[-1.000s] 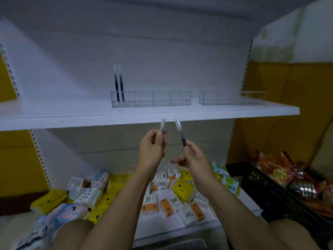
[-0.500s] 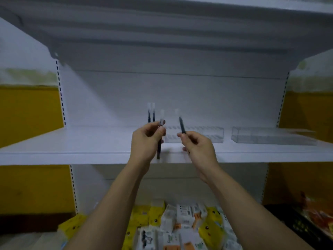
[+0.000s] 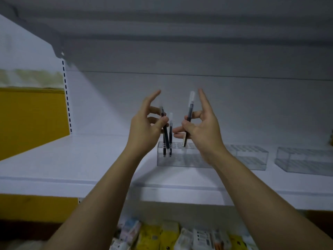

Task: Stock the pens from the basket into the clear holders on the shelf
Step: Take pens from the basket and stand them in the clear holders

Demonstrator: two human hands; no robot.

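Yellow panelling (image 3: 32, 114) fills the nine o'clock edge of my view, and the white shelf (image 3: 72, 159) runs from it toward three o'clock. My left hand (image 3: 144, 129) is up over that shelf. Its thumb and middle fingers pinch a dark pen (image 3: 165, 131) about halfway along the barrel, and the forefinger points straight to twelve. The pen leans a little, its lower end down at the left end of the first clear holder (image 3: 183, 160); I cannot tell whether it is seated in a hole. Just at three o'clock of it a stocked pen (image 3: 170, 134) stands upright in the holder, clear cap on top.

My right hand (image 3: 203, 127) pinches a second pen (image 3: 189, 115) the same way, low on the barrel, cap at twelve. Its lower end hangs just above the holder's top, not in. Further toward three o'clock stand a second holder (image 3: 248, 157) and a third holder (image 3: 304, 161), with no pens that I can see. The basket is out of view.

These pens look light, thin and stiff, with a smooth barrel that could slip, so a two-finger pinch should be enough. I judge the barrel the right place to hold, low down, where I can steer the tip into a small hole. The cap might pull off if I held it there. The holder looks like light plastic and may slide if I push sideways.
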